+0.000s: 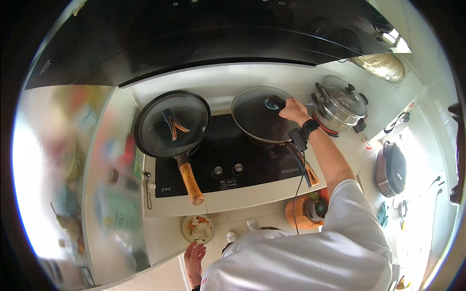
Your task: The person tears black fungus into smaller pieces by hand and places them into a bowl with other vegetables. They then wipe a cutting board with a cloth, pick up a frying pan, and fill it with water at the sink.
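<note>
My right hand [294, 110] grips the black handle [275, 102] of a round glass lid [255, 120]. That lid lies over a dark pan on the right side of the black cooktop [214, 178]. The pan's black-and-copper handle [309, 171] points towards me, below my forearm. Low in the view, the fingertips of my left hand [194, 256] are at the near rim of a clear bowl [185, 236] of pale and orange food pieces [200, 227]. Whether they grip the rim, I cannot tell.
A lidded frying pan [137, 127] stands on the left of the cooktop, its wooden handle [191, 183] jutting over the front edge. At right stands a steel steamer pot [340, 105]. The range hood [204, 40] hangs above. A cable [300, 189] runs down from my right wrist.
</note>
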Demonstrator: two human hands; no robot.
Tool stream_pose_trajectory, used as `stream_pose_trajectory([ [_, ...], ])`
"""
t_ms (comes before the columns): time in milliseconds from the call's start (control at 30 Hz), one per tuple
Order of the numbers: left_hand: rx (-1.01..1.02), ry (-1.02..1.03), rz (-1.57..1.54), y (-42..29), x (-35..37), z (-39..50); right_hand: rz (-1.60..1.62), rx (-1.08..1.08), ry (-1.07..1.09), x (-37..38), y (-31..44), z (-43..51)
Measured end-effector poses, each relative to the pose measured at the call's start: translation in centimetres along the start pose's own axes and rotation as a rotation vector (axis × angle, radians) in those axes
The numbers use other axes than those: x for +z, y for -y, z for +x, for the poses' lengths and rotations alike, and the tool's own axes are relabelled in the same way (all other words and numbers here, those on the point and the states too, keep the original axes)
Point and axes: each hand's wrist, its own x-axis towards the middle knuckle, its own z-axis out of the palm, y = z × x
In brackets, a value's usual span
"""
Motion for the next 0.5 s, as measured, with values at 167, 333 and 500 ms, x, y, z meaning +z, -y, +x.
stream_pose_trajectory([
  [167, -0.026, 0.032, 0.044, 0.0, -0.1, 0.4, 0.032, 0.023, -0.076, -0.5, 0.1, -1.3],
  [333, -0.074, 0.065, 0.082, -0.2, -0.7, 0.3, 0.098, -0.008, -0.209, -3.4, -1.1, -2.7],
  [500, -0.079, 0.099, 0.129, -0.5, 0.2, 1.4, 0.196, -0.155, -0.289, -8.3, -5.2, -7.2],
])
